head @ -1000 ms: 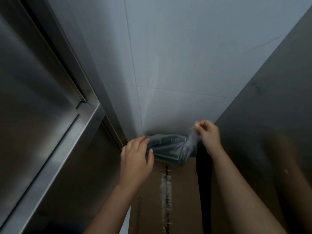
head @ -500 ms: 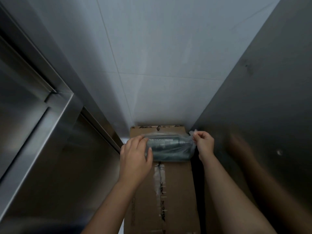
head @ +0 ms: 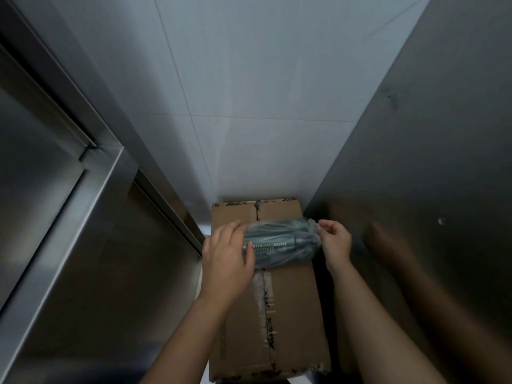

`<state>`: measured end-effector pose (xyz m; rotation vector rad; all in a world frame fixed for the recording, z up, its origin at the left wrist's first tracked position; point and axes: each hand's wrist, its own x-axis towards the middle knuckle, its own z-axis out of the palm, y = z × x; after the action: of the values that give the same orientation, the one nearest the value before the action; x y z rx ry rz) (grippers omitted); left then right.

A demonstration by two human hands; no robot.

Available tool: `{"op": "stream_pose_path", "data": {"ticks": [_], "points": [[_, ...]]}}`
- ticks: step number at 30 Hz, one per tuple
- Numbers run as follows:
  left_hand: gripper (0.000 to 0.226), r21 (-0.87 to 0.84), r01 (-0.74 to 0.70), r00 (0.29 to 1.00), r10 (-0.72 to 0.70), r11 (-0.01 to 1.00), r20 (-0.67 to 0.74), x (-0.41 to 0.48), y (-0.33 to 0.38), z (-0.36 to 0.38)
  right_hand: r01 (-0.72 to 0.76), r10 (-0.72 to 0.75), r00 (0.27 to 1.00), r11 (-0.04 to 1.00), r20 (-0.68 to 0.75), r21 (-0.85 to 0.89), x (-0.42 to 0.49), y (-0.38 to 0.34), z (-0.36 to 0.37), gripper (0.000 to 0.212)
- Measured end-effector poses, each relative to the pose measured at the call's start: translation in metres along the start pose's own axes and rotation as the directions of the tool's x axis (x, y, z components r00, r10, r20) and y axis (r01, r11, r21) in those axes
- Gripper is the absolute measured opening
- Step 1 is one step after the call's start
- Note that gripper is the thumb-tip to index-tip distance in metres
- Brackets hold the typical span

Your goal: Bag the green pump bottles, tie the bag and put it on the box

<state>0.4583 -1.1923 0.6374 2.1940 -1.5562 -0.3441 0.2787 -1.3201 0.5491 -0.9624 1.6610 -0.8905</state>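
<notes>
A clear plastic bag [head: 279,245] with green pump bottles inside lies sideways across the far half of a taped cardboard box [head: 288,314]. White lettering shows on one bottle through the plastic. My left hand [head: 225,256] cups the bag's left end, fingers curled over it. My right hand [head: 333,242] pinches the gathered plastic at the bag's right end. The bag's underside touches the box top.
The box stands in a narrow gap. A steel cabinet [head: 69,217] with a door frame rises on the left. On the right stands a flat steel panel [head: 429,162] that mirrors my right arm. White wall tiles [head: 263,92] close the back.
Both hands have lowered the bag from beyond the box's far edge onto the box top. The view has tilted down, so more of the box shows.
</notes>
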Motion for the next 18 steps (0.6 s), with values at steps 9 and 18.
{"op": "stream_pose_path", "data": {"ticks": [9, 18], "points": [[0.037, -0.032, -0.049, 0.999, 0.049, 0.998, 0.008, -0.037, 0.014, -0.026, 0.145, -0.145, 0.989, 0.982, 0.004, -0.121, -0.063, -0.011, -0.026, 0.016], [0.034, 0.071, -0.071, 0.989, 0.080, 0.995, -0.125, -0.055, 0.005, -0.031, 0.364, -0.319, 0.929, 0.877, 0.187, -0.314, -0.114, -0.045, -0.031, 0.023]]}}
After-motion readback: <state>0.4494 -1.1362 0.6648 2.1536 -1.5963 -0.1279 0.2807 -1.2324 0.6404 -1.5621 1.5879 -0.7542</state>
